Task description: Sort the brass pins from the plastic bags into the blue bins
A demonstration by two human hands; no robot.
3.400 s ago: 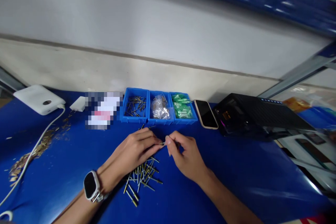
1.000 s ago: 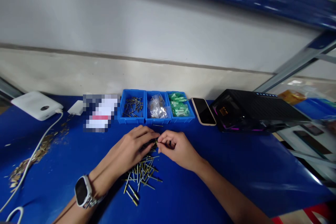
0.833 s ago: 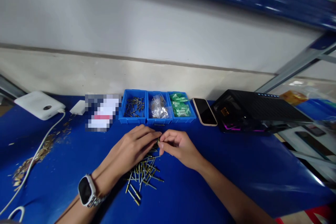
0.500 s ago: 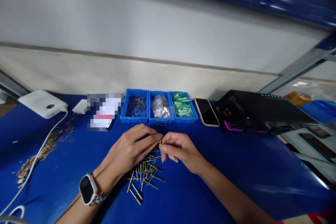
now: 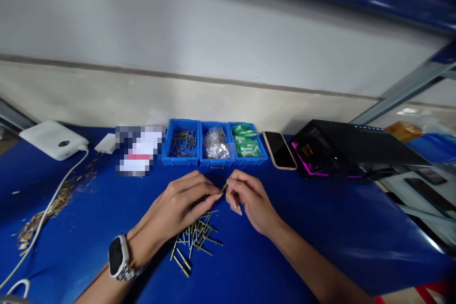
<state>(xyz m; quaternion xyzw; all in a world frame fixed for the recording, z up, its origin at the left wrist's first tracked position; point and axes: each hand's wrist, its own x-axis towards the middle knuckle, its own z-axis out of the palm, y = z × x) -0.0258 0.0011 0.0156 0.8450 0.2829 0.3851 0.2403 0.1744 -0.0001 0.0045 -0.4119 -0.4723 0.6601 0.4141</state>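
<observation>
The pale wall [image 5: 228, 33] takes up the back, and the blue table [image 5: 278, 266] runs up to it. Over to the right on the table sits a black box-shaped device [image 5: 356, 145] with a magenta glow along its near edge. A row of three blue bins [image 5: 181, 162] stands by the wall: loose metal pieces in the left one, clear bags in the middle, green packets in the right. Just in front of them the person's hands meet. The left hand [image 5: 188, 199] has its thumb and fingers pinched on a rivet; the right hand [image 5: 251, 199] is curled, its fingertips at the other end, though I can't tell whether they grip it. A phone [image 5: 280, 150] lies beside the right bin. The pile of rivets [image 5: 194, 235] is scattered by the left hand, on the near side. A watch [image 5: 117, 255] circles the left wrist. Smallest is the brass-coloured rivet [image 5: 223, 189] itself, tilted between the two hands.
</observation>
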